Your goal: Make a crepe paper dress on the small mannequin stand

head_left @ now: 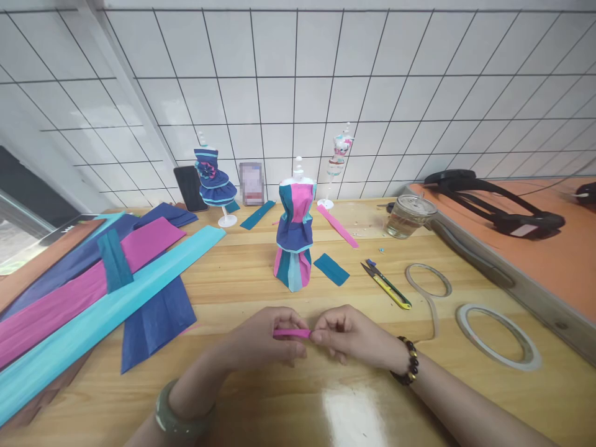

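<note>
- I see the left hand with fingers curled around the narrow pink strip.
- The right hand is closed too; its thumb and finger pinch the right end of this strip.
- The strip is held above the wooden table, in front of the small dressed mannequin, which stands upright.
- Just beside the mannequin lies a teal piece; farther to the right are the yellow-handled scissors.
- Long coloured sheets overlap at the left.
</note>
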`<state>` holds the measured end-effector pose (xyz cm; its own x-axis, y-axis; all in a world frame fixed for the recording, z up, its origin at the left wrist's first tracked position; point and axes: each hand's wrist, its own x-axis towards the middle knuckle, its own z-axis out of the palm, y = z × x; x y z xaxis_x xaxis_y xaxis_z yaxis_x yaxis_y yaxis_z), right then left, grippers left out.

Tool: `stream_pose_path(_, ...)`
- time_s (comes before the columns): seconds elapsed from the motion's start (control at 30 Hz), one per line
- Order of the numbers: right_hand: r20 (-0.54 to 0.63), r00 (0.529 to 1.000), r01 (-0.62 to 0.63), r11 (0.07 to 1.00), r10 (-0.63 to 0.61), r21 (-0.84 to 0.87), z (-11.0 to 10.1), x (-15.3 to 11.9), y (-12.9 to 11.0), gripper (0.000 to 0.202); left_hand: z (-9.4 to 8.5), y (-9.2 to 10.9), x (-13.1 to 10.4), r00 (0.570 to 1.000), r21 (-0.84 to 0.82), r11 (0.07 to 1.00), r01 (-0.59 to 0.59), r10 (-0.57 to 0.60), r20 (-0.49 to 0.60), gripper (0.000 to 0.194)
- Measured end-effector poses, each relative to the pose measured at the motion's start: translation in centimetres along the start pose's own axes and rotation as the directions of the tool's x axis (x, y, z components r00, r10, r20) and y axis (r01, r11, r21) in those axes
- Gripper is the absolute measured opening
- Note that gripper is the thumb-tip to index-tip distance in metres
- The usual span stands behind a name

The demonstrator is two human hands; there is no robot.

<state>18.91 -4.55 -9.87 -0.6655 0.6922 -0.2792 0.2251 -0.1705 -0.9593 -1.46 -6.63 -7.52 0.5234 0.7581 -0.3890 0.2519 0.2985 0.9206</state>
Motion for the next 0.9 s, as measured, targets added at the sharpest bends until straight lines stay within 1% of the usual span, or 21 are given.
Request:
stream_pose_path(0.07,-0.042,0.999,0.006,0.997,-0.003,0.074,-0.4,0.1,-0.2,0.035,-0.3,0.3,-0.1,0.998,-0.024,0.998,-0.051,0.05,-0.035,0.033)
stream_pose_path(0.13,-0.079,0.997,-0.009,0.987,0.022,0.16,-0.8,0.1,-0.3,0.033,-0.5,0.4,-0.1,0.993,-0.07,0.993,-0.09,0.084,-0.078,0.036)
stream_pose_path(0.27,-0.067,0.994,-0.068,0.951,0.092,0.302,-1.1,0.1,-0.5,0.029,-0.6,-0.1,0.3,0.974,-0.119,0.984,-0.136,0.111,-0.196,0.03)
stream_pose_path(0.4,-0.044,0.993,-0.086,0.919,0.111,0.384,-1.2,-0.1,-0.7,0.027,-0.5,-0.3,0.5,0.961,-0.126,0.979,-0.162,0.127,-0.247,0.024)
stream_pose_path(0.6,-0.015,0.994,-0.092,0.898,0.109,0.431,-1.4,-0.1,-0.7,0.024,-0.6,0.4,0.2,0.953,-0.129,0.977,-0.168,0.128,-0.274,0.021)
stream_pose_path(0.9,0.017,0.996,-0.087,0.89,0.088,0.448,-1.6,-0.3,-0.8,0.023,-1.1,0.3,-0.2,0.958,-0.17,0.955,-0.243,0.208,-0.199,0.013)
